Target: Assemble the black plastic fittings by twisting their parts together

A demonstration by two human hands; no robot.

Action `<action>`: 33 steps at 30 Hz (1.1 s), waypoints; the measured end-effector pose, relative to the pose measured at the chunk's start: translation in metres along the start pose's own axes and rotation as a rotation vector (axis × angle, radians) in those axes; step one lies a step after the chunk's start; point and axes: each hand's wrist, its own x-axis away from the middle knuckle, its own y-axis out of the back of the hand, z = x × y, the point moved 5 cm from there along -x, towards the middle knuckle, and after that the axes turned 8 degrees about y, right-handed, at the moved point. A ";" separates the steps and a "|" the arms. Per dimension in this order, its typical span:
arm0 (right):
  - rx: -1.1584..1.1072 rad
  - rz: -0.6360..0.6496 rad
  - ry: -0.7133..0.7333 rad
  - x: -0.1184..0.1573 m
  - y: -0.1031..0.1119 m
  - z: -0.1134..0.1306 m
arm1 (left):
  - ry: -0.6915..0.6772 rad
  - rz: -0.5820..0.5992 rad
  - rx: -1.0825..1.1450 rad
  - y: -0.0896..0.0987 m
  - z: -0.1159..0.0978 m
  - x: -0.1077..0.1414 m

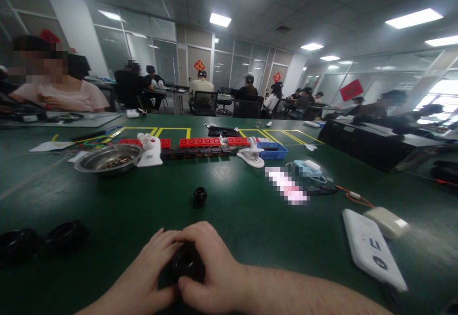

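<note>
Black ring-like piece (pixel 189 261), lower centre of the frame, is held by the right hand (pixel 218 267); left hand (pixel 146 272) curls alongside, its grip unclear from here.

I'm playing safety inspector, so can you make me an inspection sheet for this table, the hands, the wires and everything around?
Surface: green tabletop, with yellow lines towards the far side.
Work pieces: one black ring-shaped piece between the hands; another black piece ahead; two dark pieces at left.
Clutter: metal bowl holding small bits, blue bin, white device.
Left hand: curled beside the ring-shaped piece; its grip is unclear.
Right hand: thumb and fingers hold that piece.
Cables: orange cable at right.
Surroundings: seated people, ceiling lights.
</note>
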 end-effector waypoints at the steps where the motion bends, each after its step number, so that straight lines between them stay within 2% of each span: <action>1: 0.008 -0.007 -0.016 0.000 0.001 0.000 | 0.008 -0.009 -0.002 0.000 0.001 0.000; 5: 0.033 -0.023 -0.094 0.001 0.002 -0.004 | 0.019 -0.028 0.001 0.001 0.000 0.001; 11: 0.026 0.017 -0.105 0.004 -0.002 -0.007 | 0.033 0.015 0.018 0.002 -0.003 0.000; 15: 0.038 0.051 -0.145 0.004 -0.003 -0.009 | 0.036 -0.005 0.022 0.004 -0.004 0.000; 21: -0.034 0.023 -0.059 0.002 0.000 -0.003 | 0.026 -0.019 0.028 0.004 -0.003 0.000; 26: -0.013 -0.019 -0.070 0.003 0.001 -0.004 | 0.021 -0.014 0.027 0.001 -0.002 0.000; 33: 0.004 0.013 -0.084 0.002 0.000 -0.005 | 0.021 0.007 0.034 0.004 -0.004 -0.001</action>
